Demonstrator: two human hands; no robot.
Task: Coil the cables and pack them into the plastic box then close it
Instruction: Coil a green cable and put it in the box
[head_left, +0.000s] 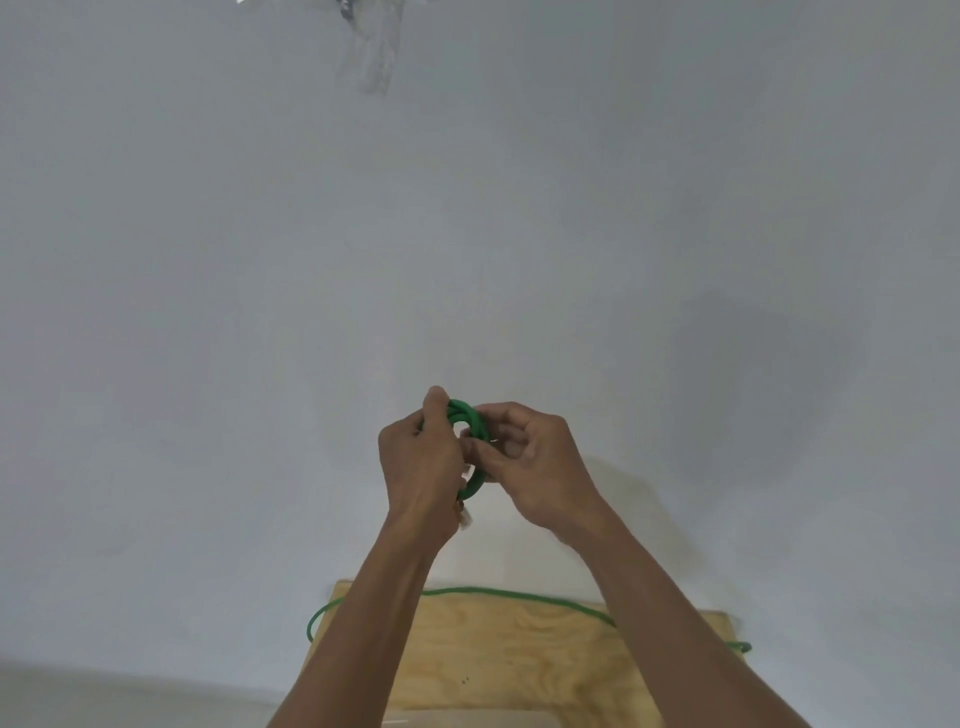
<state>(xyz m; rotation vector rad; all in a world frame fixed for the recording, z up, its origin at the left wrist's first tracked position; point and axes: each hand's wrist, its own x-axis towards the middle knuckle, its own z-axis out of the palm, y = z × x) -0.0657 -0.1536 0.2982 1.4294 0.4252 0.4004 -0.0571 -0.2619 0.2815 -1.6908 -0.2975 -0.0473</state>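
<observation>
Fingers (441, 410) of both hands grip the coiled green cable (470, 415).

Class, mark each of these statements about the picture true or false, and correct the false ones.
1. Both hands hold a green cable coil. True.
2. The coil lies flat on the wooden board. False: it is held up in the air, above the wooden board.
3. A loose length of green cable runs across the board's far edge. True.
4. The left hand hangs idle. False: it grips the coil, as does the right hand.
5. The cable is red. False: it is green.
</observation>
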